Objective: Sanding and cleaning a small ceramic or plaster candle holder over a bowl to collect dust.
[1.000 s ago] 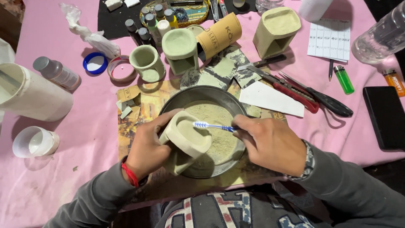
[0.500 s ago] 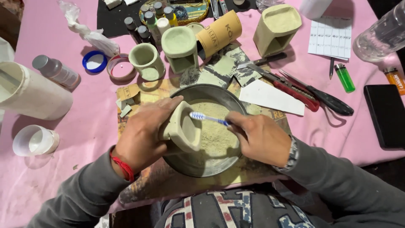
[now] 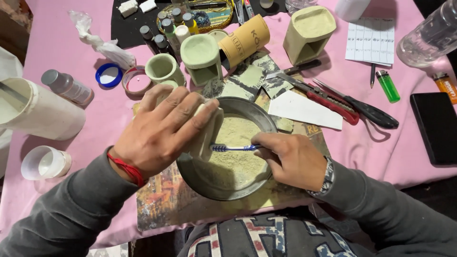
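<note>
Pink table (image 3: 57, 52) (crowded) | left hand (image 3: 162, 131): clay piece (image 3: 209, 133) | right hand (image 3: 293, 159): toothbrush (image 3: 233, 148)

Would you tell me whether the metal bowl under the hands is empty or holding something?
Holding something: the metal bowl has pale sandy powder spread across its bottom, below the toothbrush in the right hand.

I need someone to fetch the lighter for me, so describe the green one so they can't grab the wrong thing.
Start at the pink cloth and go to its right side, where a black phone lies. The green lighter lies up and left of it, beside a pen under the paper grid sheet. It is see-through green; the other lighter, further right, is orange.
</note>
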